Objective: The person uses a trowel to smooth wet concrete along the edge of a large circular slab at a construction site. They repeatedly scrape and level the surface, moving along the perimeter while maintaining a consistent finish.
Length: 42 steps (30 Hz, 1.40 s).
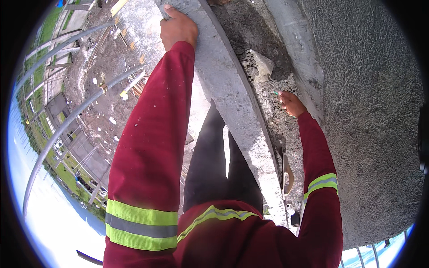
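Observation:
My left hand (179,28) is at the far end of a long grey, mortar-caked board (223,58), its fingers curled at the board's left edge and its thumb pointing away from me. To the right, my right hand (292,105) is closed round the green handle of what looks like a trowel (262,64). Its pale, pointed blade lies over the rubble-strewn trough between the board and the wall. Closer to me, a tool with a wooden handle (288,176) and a thin dark blade stands on edge in that trough.
A rough grey rendered wall (371,111) rises along the right. A sloping concrete strip (295,40) runs at its foot. On the left, metal rails (89,100) edge a drop, with debris-covered ground (100,116) far below. A small dark object (295,219) lies near my right elbow.

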### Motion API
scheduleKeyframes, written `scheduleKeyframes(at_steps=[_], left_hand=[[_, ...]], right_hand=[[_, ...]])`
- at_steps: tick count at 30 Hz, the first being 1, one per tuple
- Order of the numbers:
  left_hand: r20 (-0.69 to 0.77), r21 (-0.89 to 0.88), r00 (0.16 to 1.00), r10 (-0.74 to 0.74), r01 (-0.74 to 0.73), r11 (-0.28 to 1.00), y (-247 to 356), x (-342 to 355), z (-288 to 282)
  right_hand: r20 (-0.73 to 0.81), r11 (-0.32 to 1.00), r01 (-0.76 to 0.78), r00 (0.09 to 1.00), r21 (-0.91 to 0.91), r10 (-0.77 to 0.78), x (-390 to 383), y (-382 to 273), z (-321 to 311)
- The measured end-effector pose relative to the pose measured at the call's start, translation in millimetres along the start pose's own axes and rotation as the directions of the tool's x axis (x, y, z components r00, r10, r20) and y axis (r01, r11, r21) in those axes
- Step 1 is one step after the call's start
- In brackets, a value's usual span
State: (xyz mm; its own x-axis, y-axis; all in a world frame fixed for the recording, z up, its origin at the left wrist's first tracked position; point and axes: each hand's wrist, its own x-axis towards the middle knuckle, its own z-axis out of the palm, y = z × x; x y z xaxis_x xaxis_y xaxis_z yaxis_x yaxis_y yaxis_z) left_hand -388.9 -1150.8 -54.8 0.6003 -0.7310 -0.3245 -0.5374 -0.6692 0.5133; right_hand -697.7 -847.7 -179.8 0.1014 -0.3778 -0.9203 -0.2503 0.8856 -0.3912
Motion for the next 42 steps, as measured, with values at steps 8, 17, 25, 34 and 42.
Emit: scheduleKeyframes(at_steps=[8, 17, 25, 34, 42], left_hand=[[0.009, -0.021, 0.998, -0.060, 0.061, 0.998, 6, -4, -6], [0.041, -0.183, 0.997, -0.071, 0.078, 0.980, -2, -2, -14], [0.100, -0.402, 0.976, -0.193, 0.217, 0.889, -1, 0, -11], [0.027, -0.429, 0.978, -0.206, 0.197, 0.882, -9, -3, -30], [0.006, -0.362, 0.983, -0.181, 0.171, 0.917, -14, 3, -12]], right_hand=[[-0.055, 0.996, -0.019, 0.998, 0.087, 0.024, -89, -45, 0], [-0.348, 0.962, 0.245, 0.918, 0.119, -0.191, -157, -163, 16], [-0.316, 0.904, 0.420, 0.850, -0.080, -0.422, -205, -323, 66], [-0.119, 0.896, 0.440, 0.895, 0.069, -0.430, -207, -381, 176], [0.012, 0.912, 0.349, 0.935, -0.213, -0.355, -190, -409, 262]])
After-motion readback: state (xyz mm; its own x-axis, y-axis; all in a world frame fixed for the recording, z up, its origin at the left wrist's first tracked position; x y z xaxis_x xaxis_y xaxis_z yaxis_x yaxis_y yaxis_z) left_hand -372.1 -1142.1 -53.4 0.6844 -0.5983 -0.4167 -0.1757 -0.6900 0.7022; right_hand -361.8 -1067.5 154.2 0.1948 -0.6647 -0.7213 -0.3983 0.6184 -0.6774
